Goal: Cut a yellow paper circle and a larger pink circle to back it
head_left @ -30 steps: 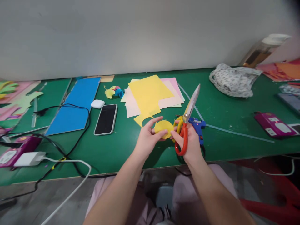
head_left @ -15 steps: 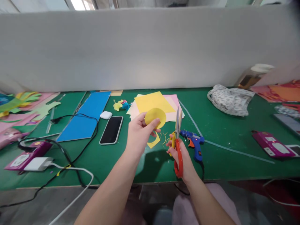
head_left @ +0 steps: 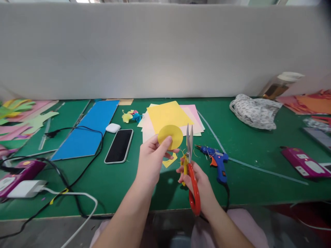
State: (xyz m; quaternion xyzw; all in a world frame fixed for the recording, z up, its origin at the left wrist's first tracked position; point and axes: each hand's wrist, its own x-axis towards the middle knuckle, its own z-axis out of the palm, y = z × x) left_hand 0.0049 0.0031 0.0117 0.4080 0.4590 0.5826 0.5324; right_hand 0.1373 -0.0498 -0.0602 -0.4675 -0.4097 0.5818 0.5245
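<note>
Paper disc, cut round, sits pinched in the left hand; at its five o'clock, the right hand grips scissors, blades slightly parted. Yellow offcut lies at six; whether trimming remains is hard to judge.

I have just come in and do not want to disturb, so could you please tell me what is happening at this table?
A person's left hand holds up a yellow paper disc, pinched under the thumb. The right hand holds scissors, blades upward and slightly parted, beside the disc in this view. A yellow paper offcut lies on the green table. A blue glue gun lies to the right, and stacked paper sheets lie farther back.
</note>
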